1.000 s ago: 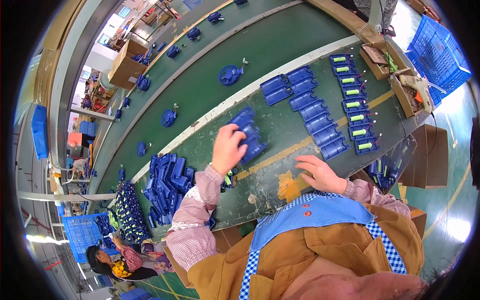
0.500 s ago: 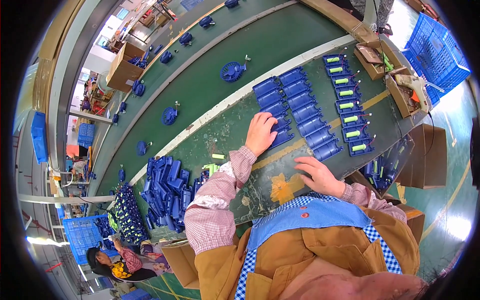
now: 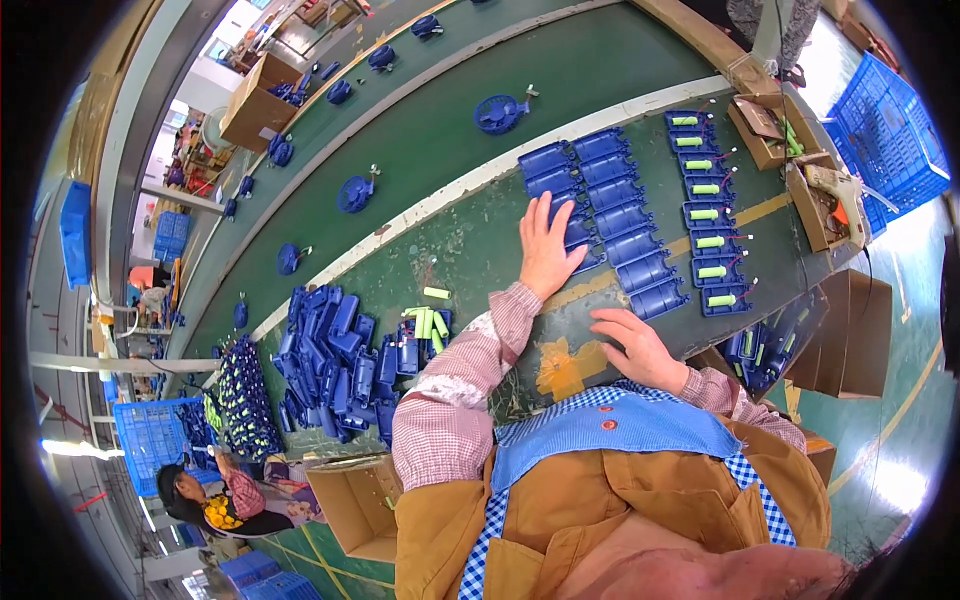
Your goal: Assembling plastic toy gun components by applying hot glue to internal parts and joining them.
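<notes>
**Left hand pressing on the row of blue cases**

The left hand (image 3: pixel 548 248) is lying flat, fingers spread, on the lower end of the left row of blue cases (image 3: pixel 570 190) on the green counter (image 3: pixel 470 250), gripping nothing. The right hand (image 3: pixel 638 345) is resting open on the counter near its front edge, just below another row of cases (image 3: pixel 630 225). To the right, cases with green cells (image 3: pixel 708 215) are lining up. A heap of blue parts (image 3: pixel 335 355) is sitting to the left.
</notes>
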Demonstrator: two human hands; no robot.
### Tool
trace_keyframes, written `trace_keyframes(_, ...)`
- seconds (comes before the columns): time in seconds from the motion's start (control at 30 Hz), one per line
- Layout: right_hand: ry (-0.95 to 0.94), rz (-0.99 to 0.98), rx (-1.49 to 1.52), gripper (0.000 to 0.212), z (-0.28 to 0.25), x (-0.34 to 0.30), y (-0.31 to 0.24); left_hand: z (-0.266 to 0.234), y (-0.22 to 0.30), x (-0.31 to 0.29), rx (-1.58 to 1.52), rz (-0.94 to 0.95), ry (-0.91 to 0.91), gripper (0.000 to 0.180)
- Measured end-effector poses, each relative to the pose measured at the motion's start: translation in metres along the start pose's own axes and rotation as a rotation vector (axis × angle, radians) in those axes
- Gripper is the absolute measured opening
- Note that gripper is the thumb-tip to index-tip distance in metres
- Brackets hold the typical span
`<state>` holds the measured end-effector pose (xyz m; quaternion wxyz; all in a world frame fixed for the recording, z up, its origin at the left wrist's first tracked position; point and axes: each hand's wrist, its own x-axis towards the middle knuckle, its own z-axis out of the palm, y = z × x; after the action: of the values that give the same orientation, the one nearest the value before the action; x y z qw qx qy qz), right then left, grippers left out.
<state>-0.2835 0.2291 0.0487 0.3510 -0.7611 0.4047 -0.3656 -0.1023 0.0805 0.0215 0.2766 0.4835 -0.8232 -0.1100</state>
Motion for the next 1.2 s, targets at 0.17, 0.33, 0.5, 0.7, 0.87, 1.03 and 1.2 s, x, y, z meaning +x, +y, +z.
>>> trace_keyframes(0.17,0.018,0.006,-0.011,0.030,0.005,-0.001,0.001,0.018,-0.003,0.010,0.038,0.054,0.126,0.075)
trace_keyframes(0.33,-0.017,0.047,-0.011,0.031,0.000,-0.004,-0.004,0.012,0.012,0.007,-0.060,-0.095,0.168,0.077)
trace_keyframes(0.5,-0.056,0.064,-0.013,0.031,-0.001,0.000,-0.005,-0.061,0.026,-0.044,-0.171,-0.252,0.349,0.072)
trace_keyframes(0.7,-0.108,0.019,-0.006,0.032,0.004,0.009,-0.010,-0.136,-0.009,-0.160,0.163,-0.603,0.674,0.053)
trace_keyframes(0.87,-0.152,-0.017,0.007,0.033,0.016,0.019,-0.013,-0.144,-0.032,-0.213,0.211,-0.824,0.558,0.062)
trace_keyframes(1.03,-0.159,-0.067,0.015,0.033,0.021,0.021,-0.016,-0.150,-0.024,-0.176,0.329,-0.719,0.370,0.075)
trace_keyframes(1.2,-0.130,-0.023,-0.014,0.033,0.018,0.007,-0.012,-0.131,-0.036,-0.166,0.403,-0.677,0.254,0.066)
